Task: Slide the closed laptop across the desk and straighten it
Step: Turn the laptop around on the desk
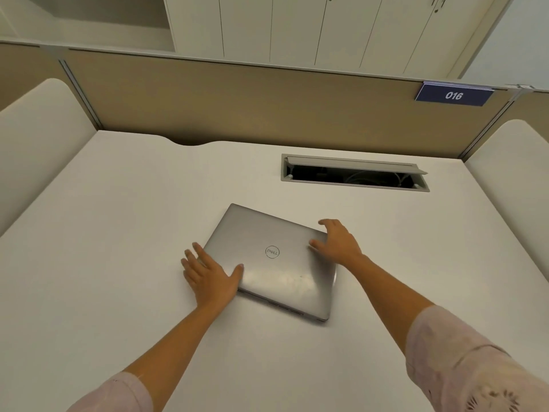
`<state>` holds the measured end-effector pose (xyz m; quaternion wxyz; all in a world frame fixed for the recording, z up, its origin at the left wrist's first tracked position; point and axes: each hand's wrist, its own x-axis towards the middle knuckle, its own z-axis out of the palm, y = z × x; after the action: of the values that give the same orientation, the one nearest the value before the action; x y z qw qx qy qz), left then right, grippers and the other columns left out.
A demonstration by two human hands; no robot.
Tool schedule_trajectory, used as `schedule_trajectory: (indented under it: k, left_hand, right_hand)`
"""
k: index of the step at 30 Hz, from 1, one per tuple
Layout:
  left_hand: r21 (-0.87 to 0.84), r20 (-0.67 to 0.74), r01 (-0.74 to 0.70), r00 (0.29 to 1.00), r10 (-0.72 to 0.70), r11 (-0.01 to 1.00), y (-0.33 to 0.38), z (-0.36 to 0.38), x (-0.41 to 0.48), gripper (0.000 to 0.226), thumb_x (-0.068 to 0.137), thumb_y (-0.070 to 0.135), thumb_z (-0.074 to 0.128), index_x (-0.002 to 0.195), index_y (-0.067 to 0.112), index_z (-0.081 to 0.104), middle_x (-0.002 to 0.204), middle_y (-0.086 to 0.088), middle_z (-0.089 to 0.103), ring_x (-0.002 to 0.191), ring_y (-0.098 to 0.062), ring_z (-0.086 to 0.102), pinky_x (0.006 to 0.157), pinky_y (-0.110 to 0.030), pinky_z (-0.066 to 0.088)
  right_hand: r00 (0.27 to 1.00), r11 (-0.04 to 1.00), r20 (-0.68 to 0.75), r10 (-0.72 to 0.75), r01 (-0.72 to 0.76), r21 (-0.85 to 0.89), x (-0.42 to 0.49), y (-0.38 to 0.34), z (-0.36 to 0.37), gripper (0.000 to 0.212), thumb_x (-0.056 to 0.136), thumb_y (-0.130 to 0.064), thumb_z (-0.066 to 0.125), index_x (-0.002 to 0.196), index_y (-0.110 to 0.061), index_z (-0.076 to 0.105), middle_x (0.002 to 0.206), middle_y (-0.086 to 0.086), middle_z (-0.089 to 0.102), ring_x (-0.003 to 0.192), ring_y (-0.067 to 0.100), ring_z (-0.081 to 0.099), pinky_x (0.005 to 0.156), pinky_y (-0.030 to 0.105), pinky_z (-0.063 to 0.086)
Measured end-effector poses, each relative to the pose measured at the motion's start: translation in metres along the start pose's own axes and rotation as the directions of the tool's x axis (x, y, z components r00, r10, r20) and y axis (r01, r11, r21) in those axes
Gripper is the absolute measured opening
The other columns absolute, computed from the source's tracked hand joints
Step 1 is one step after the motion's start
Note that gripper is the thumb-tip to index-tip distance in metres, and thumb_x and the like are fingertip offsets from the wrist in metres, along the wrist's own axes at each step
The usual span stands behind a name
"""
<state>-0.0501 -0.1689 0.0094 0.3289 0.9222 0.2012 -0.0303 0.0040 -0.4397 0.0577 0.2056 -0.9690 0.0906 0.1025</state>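
A closed silver laptop (273, 260) lies on the white desk (118, 233), turned at an angle to the desk's edges, its logo facing up. My left hand (208, 275) rests flat at the laptop's left edge, thumb on the lid and fingers spread on the desk beside it. My right hand (335, 242) is at the far right corner, fingers spread, thumb pressing on the lid. Neither hand lifts the laptop; both touch its sides.
An open cable hatch (355, 173) with wires inside is set into the desk behind the laptop. A beige partition (252, 105) with a blue "016" sign (454, 95) bounds the far edge. White side panels (38, 138) stand left and right.
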Motion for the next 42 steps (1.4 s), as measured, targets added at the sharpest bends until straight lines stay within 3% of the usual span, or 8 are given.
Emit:
schedule_trajectory:
  k: [4,8,14,20,27,37,40,42]
  left_hand:
    - [-0.212,0.107,0.268,0.962,-0.251,0.940,0.008,0.014,-0.030,0.123,0.081,0.049,0.070,0.150,0.001,-0.019,0.163,-0.020,-0.010,0.150,-0.033,-0.012,0.120,-0.044,-0.003]
    - [-0.310,0.265,0.377,0.916,-0.301,0.873,0.019,0.021,-0.037,0.127,0.079,0.057,0.069,0.149,-0.002,-0.018,0.163,-0.014,-0.012,0.150,-0.025,-0.014,0.122,-0.043,0.000]
    - [-0.503,0.271,0.472,0.882,-0.386,0.724,0.031,0.016,-0.014,0.121,0.072,0.062,0.072,0.149,-0.005,0.005,0.159,-0.017,0.013,0.149,-0.029,0.008,0.118,-0.050,0.021]
    - [-0.506,0.232,0.356,0.933,-0.273,0.786,0.039,0.013,0.007,0.123,0.073,0.063,0.070,0.153,0.001,-0.001,0.163,-0.012,0.008,0.151,-0.024,0.001,0.120,-0.048,0.019]
    - [-0.380,0.236,0.162,0.969,-0.074,0.911,0.061,0.015,0.036,0.121,0.072,0.061,0.073,0.153,0.003,0.004,0.160,-0.015,0.019,0.149,-0.027,0.014,0.119,-0.045,0.022]
    - [-0.138,0.222,-0.177,0.953,0.205,0.974,0.078,0.033,0.070,0.121,0.069,0.057,0.077,0.153,0.009,0.005,0.159,-0.017,0.021,0.149,-0.036,0.005,0.122,-0.047,0.007]
    - [-0.026,0.252,-0.241,0.937,0.240,0.970,0.075,0.036,0.076,0.108,0.076,0.055,0.071,0.154,0.012,0.009,0.160,-0.019,0.019,0.149,-0.037,0.003,0.121,-0.049,0.008]
    - [0.087,0.287,-0.268,0.929,0.234,0.959,0.070,0.039,0.073,0.100,0.082,0.056,0.063,0.155,0.016,0.007,0.163,-0.020,0.005,0.151,-0.034,-0.006,0.122,-0.050,0.003]
  right_hand:
    - [0.988,0.997,0.155,-0.001,0.012,-0.073,0.012,0.007,0.009,0.080,0.089,-0.058,0.054,0.151,-0.016,0.026,0.158,0.006,0.030,0.144,0.026,0.031,0.118,0.047,0.024]
    - [0.990,0.999,0.143,-0.005,0.011,-0.039,0.010,0.013,0.016,0.076,0.089,-0.061,0.052,0.147,-0.016,0.034,0.148,0.009,0.038,0.135,0.029,0.039,0.110,0.047,0.035]
    - [0.989,0.992,0.139,0.058,-0.041,-0.123,0.003,0.015,0.014,0.078,0.082,-0.068,0.056,0.139,-0.016,0.043,0.137,0.010,0.048,0.126,0.031,0.047,0.104,0.044,0.038]
    - [0.979,0.982,0.147,0.142,-0.121,-0.145,-0.028,0.024,0.014,0.080,0.074,-0.075,0.057,0.121,-0.011,0.051,0.116,0.008,0.060,0.105,0.029,0.060,0.084,0.037,0.049]
    - [0.965,0.960,0.130,0.228,-0.201,-0.194,-0.064,0.020,0.025,0.075,0.075,-0.076,0.056,0.104,-0.006,0.058,0.105,0.009,0.066,0.096,0.028,0.064,0.066,0.031,0.042]
    - [0.922,0.973,0.316,0.224,-0.193,-0.127,-0.098,-0.004,0.045,0.050,0.086,-0.056,0.058,0.067,-0.011,0.049,0.097,0.016,0.073,0.090,0.029,0.070,0.075,0.029,0.054]
    - [0.915,0.978,0.347,0.207,-0.182,-0.103,-0.099,-0.007,0.044,0.048,0.086,-0.051,0.059,0.062,-0.010,0.055,0.084,0.014,0.077,0.063,0.021,0.067,0.073,0.028,0.056]
    - [0.893,0.980,0.404,0.196,-0.165,-0.111,-0.095,-0.005,0.037,0.047,0.085,-0.049,0.059,0.056,-0.013,0.053,0.074,0.010,0.076,0.050,0.016,0.060,0.065,0.024,0.054]
